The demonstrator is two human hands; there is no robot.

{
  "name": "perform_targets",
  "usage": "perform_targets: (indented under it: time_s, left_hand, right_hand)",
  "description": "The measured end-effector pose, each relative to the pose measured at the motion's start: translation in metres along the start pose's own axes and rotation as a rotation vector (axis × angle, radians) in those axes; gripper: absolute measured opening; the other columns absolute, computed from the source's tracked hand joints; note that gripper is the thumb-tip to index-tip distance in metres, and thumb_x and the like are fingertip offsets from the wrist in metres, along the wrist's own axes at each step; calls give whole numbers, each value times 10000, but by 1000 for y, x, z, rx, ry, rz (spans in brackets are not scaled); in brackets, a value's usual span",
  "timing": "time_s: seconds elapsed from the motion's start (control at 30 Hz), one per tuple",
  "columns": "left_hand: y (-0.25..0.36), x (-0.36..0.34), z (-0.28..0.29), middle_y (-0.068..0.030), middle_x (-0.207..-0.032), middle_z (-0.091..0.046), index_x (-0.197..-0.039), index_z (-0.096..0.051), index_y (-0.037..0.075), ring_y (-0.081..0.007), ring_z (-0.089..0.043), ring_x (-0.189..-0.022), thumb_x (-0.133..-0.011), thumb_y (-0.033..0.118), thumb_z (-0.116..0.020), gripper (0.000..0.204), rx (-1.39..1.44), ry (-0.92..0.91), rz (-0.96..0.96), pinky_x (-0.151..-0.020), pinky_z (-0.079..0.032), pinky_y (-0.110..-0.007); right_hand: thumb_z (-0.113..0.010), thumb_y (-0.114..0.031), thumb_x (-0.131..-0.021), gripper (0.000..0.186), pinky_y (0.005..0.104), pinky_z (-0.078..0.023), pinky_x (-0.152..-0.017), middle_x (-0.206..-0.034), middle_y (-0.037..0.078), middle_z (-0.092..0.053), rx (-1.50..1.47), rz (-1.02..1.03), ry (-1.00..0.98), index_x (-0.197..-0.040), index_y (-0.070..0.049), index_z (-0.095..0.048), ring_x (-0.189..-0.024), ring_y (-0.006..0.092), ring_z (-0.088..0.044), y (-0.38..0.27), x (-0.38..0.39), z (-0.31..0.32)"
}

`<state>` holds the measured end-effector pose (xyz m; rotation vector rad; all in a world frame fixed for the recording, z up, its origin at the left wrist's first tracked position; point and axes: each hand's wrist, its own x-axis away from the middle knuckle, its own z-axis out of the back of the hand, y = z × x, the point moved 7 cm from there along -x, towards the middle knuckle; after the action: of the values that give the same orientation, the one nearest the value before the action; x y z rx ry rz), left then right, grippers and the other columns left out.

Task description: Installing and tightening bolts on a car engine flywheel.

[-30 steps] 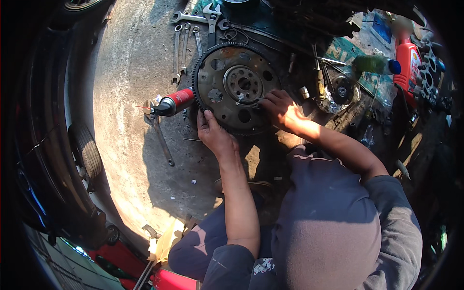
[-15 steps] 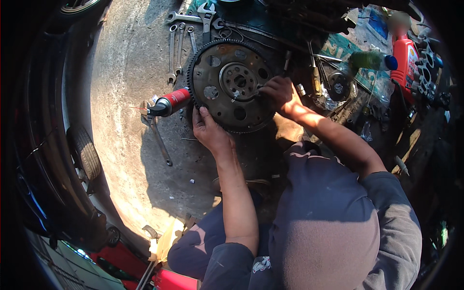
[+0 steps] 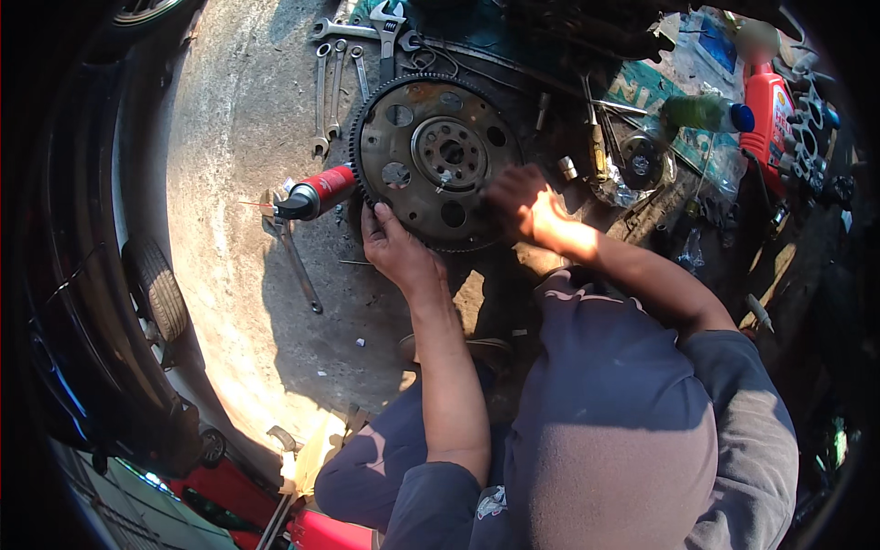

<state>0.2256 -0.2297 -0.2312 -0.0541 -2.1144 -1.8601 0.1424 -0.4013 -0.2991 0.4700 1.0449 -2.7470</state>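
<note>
A round flexplate [image 3: 412,163] with a toothed rim and several holes is held tilted above the concrete floor. My left hand [image 3: 399,246] grips its lower left rim, thumb on the face and fingers behind. Over the plate's right side, my right hand [image 3: 522,203] is smeared by motion; its fingers and anything in them are unclear. A red spray can [image 3: 327,190] with a black top lies against the plate's left rim. Just beneath the can is an adjustable wrench [image 3: 296,266].
Several combination wrenches [image 3: 336,96] and a large adjustable wrench [image 3: 387,38] lie beyond the plate. Rightward are a socket [image 3: 568,169], a screwdriver [image 3: 598,151], a green bottle [image 3: 695,114] and a red jug [image 3: 768,108]. A dark car [image 3: 96,275] borders the left.
My right hand has drawn slightly down and left over the plate's edge, now blurred. The left hand keeps its hold on the rim. The whole view has shifted slightly.
</note>
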Motion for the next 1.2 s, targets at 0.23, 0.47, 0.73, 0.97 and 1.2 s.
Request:
perform_targets:
  time_s: [0.23, 0.47, 0.73, 0.97, 1.2]
  left_hand:
    - [-3, -1, 5, -150, -1238, -660, -1328, -564, -69, -205, -661, -1090, -1074, 95, -475, 315, -6, 40, 9, -948, -542, -353]
    - [-7, -2, 10, -145, -1230, -662, -1305, -572, -77, -198, -661, -1056, -1082, 130, -477, 319, -45, 49, -13, -928, -544, -343]
    - [-5, 2, 8, -138, -1207, -666, -1287, -576, -77, -183, -658, -1035, -1080, 117, -473, 301, -48, 48, -17, -910, -543, -329]
    - [-7, 7, 3, -137, -1207, -661, -1281, -569, -80, -183, -654, -1048, -1082, 117, -471, 297, -52, 94, 9, -917, -540, -328]
    - [-8, 5, 4, -140, -1197, -660, -1270, -573, -83, -177, -651, -1032, -1080, 114, -476, 290, -22, 96, 19, -894, -535, -321]
  right_hand:
    - [-712, -119, -738, 289, 418, -452, -897, -975, 46, -663, -92, 50, -161, -1024, -109, -675, -1026, 260, -634, -24, 4, -3]
    - [-661, -183, -756, 271, 433, -454, -902, -973, 42, -648, -105, 85, -165, -1018, -115, -655, -994, 253, -615, -20, 12, 7]
    - [-657, -175, -757, 247, 434, -425, -866, -986, 70, -634, -18, -48, -273, -994, -108, -630, -1028, 277, -594, -16, 23, 3]
    - [-550, -223, -900, 180, 508, -385, -928, -941, 67, -613, -15, -107, -220, -1016, -125, -647, -986, 312, -566, 8, 50, -9]
    - [-664, -153, -766, 228, 438, -434, -827, -982, 96, -637, 29, -77, -237, -988, -107, -645, -978, 309, -594, 13, 38, -2]
